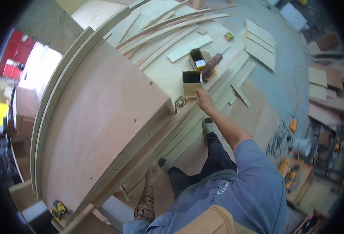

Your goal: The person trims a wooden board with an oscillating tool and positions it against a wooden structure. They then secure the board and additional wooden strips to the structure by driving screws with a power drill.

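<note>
My right hand [204, 98] is closed on the lower right corner of a small open cardboard box [192, 89], whose dark inside faces up. Just left of that hand lies a small metal piece with a dark cord or strap [180, 102]. Behind the box are a second open box [197, 58] and a reddish-brown power drill [212, 67]. My left hand [151, 174] hangs low beside the long wooden frame [140, 150], fingers closed; anything in them is too small to make out.
A large curved plywood panel [90, 113] fills the left. Wood strips [175, 29] and a yellow tape measure [229, 36] lie at the back. Stacked boards [260, 45], a coiled cable [277, 142] and scrap wood are on the right. A yellow-black tool [58, 210] sits lower left.
</note>
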Tool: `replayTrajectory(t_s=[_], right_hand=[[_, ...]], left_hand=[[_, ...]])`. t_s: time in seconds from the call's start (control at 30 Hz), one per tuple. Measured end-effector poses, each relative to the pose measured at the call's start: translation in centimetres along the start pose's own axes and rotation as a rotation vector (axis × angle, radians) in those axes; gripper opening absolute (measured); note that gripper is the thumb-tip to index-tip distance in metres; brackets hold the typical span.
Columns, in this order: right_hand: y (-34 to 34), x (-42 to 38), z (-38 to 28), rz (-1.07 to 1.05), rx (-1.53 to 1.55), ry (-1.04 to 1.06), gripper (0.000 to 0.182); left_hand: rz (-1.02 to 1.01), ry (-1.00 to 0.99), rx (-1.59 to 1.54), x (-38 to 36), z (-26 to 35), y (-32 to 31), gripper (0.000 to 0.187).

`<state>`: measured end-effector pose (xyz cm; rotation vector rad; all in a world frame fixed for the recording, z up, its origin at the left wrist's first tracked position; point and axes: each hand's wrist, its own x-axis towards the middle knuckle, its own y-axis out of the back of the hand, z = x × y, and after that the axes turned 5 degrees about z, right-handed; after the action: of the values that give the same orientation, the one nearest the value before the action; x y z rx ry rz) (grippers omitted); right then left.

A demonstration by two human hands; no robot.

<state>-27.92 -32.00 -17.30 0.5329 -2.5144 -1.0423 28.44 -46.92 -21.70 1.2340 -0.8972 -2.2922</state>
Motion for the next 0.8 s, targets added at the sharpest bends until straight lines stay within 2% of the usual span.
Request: replayTrajectory(t_s=[0.07,0.13,0.2,0.27,0.33,0.47,0.57,0.6,0.63,0.73,0.8], right_hand=[[-2.4,7.0,1.7,-0.119,-0.129,0.199,0.018],[-4.3,11.4,3.0,-0.263,-0.224,0.205,0.018],[-6.5,14.7,4.7,-0.502,-0.4,0.197,0.018],[-8.9,16.5,7.3,-0.622,-0.499,0.228,0.019],[-7.2,17.5,5.1,-0.702,-0.564,0.246,0.02],[-9.0,18.0,6.0,-0.759,-0.632,0.348,0.018],[-9.6,17.7,7.4,-0.684,-0.584,0.44,0.016],[-9.6,17.8,7.7,-0.69,-0.582,0.463,0.016],[-9.4,17.8,7.8,-0.661,-0.557,0.451,0.015],[-8.1,17.1,7.6,-0.619,-0.546,0.475,0.014],[-8.2,16.6,7.3,-0.572,-0.516,0.365,0.014]], left_hand=[[0.153,0.081,-0.332,-1.7,7.2,-0.7,0.048],[0.16,0.251,-0.38,-4.9,14.7,-1.8,0.047],[0.021,0.422,-0.658,-7.8,18.9,-5.6,0.047],[-0.021,0.171,-0.383,-10.7,20.2,-10.6,0.05],[-0.337,0.259,-0.337,-12.0,25.1,-9.1,0.052],[-0.273,0.231,-0.322,-11.4,27.6,-10.9,0.051],[-0.161,0.257,-0.365,-9.4,29.0,-10.9,0.056],[-0.063,0.287,-0.391,-8.5,29.8,-10.5,0.056],[0.032,0.316,-0.414,-7.7,30.5,-10.0,0.056],[0.066,0.329,-0.42,-5.2,31.8,-9.8,0.05],[0.045,0.344,-0.482,-3.9,32.3,-10.2,0.05]])
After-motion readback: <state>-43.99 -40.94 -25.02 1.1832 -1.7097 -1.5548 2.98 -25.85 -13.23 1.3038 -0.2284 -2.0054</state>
